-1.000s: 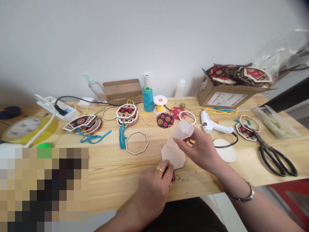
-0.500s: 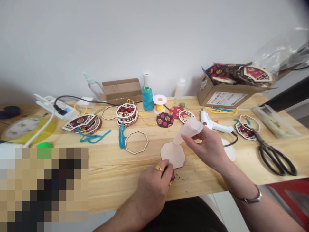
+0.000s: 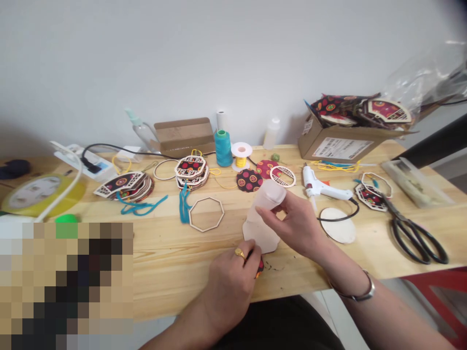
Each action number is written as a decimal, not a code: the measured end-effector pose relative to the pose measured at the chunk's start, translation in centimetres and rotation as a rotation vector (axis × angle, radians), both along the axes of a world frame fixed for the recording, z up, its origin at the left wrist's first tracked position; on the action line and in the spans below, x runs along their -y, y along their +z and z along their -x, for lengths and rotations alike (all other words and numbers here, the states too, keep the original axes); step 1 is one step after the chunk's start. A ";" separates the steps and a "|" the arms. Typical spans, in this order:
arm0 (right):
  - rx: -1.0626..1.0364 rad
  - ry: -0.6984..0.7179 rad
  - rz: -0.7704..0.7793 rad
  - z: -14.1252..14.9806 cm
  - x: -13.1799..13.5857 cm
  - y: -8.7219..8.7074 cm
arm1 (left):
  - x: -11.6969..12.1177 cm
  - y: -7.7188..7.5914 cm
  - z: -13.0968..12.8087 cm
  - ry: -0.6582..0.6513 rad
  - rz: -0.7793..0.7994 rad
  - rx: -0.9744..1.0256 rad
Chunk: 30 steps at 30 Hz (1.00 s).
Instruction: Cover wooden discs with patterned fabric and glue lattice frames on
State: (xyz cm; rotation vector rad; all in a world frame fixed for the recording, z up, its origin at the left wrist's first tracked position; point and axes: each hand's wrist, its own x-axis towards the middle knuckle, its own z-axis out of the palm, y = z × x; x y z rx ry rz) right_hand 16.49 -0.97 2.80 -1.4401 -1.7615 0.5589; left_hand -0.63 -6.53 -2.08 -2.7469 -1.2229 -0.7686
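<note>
My right hand [image 3: 297, 224] grips a small translucent white bottle [image 3: 266, 200], tipped nozzle-down onto a plain wooden plaque [image 3: 263, 237] lying on the wooden table [image 3: 175, 257]. My left hand [image 3: 228, 287], with a gold ring, has its fingers curled and pressed on the plaque's near edge. A scrap of red patterned fabric [image 3: 260, 267] peeks out from under those fingers. An empty octagonal wooden frame [image 3: 206, 214] lies just left of the plaque.
A white glue gun [image 3: 321, 189], a wooden oval [image 3: 338, 225] and black scissors [image 3: 416, 233] lie to the right. Behind are a teal thread spool [image 3: 223, 148], fabric discs [image 3: 249, 180], stacks of finished ornaments [image 3: 126, 185] and a cardboard box [image 3: 343, 141] of pieces. A power strip [image 3: 85, 163] sits far left.
My right hand swung the bottle right and up half a second ago, then brought it back left and down over the plaque. My left hand has stayed put.
</note>
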 end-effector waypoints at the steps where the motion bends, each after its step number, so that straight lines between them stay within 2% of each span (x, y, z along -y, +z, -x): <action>1: 0.009 -0.017 -0.010 -0.1 0.0 0.0 | 0.0 0.0 0.0 0.000 -0.002 0.004; 5: 0.028 -0.075 -0.026 -0.9 0.0 -0.1 | 0.0 0.0 0.0 -0.003 -0.012 0.017; 12: 0.009 -0.098 -0.060 -2.3 0.1 0.2 | 0.0 -0.1 0.0 0.009 -0.013 0.008; 19: -0.009 -0.075 -0.021 -1.0 0.0 -0.1 | 0.1 -0.2 0.0 0.013 -0.009 0.000; 24: -0.033 0.001 0.018 0.1 -0.1 -0.3 | 0.1 -0.1 -0.1 0.014 -0.012 0.004; 30: 0.020 -0.076 -0.027 -0.7 -0.2 -0.2 | 0.1 0.0 0.0 0.009 -0.014 -0.003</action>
